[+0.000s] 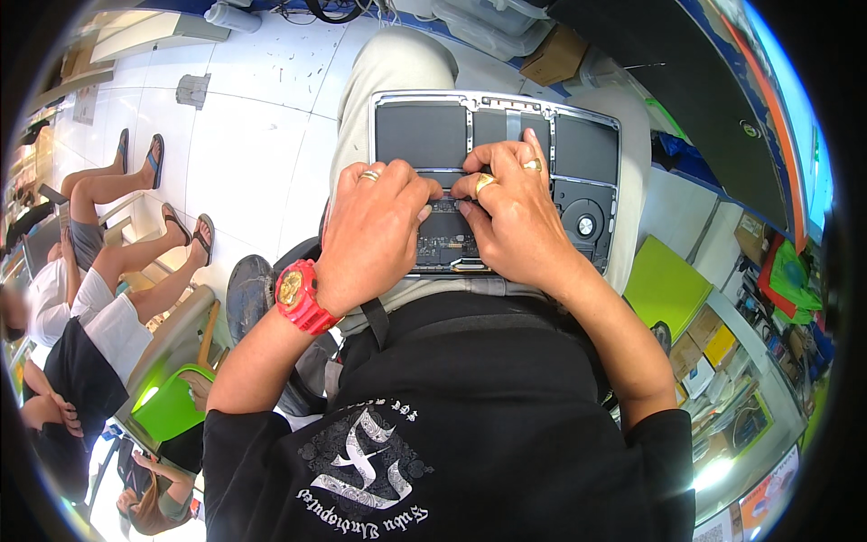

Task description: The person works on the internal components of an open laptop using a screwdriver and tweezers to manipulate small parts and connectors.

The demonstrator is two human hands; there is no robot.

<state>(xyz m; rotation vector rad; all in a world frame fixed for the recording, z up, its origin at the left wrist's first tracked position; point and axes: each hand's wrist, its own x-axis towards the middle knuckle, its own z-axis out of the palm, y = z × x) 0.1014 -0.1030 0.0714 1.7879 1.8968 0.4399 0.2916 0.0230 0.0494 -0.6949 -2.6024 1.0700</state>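
Head view: two hands (372,226) (517,210) touch one laptop (451,242).

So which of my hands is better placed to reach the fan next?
Probably your right hand: it's right beside the fan, while your left hand is over the laptop's left side, with your right hand between it and the fan.

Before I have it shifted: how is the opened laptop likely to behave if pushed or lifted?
The opened laptop should stay fairly stiff, judging by its silver frame. It may tip or slide if pushed, since it seems to rest across the person's legs. Its circuit board is probably fragile, as it lies uncovered.
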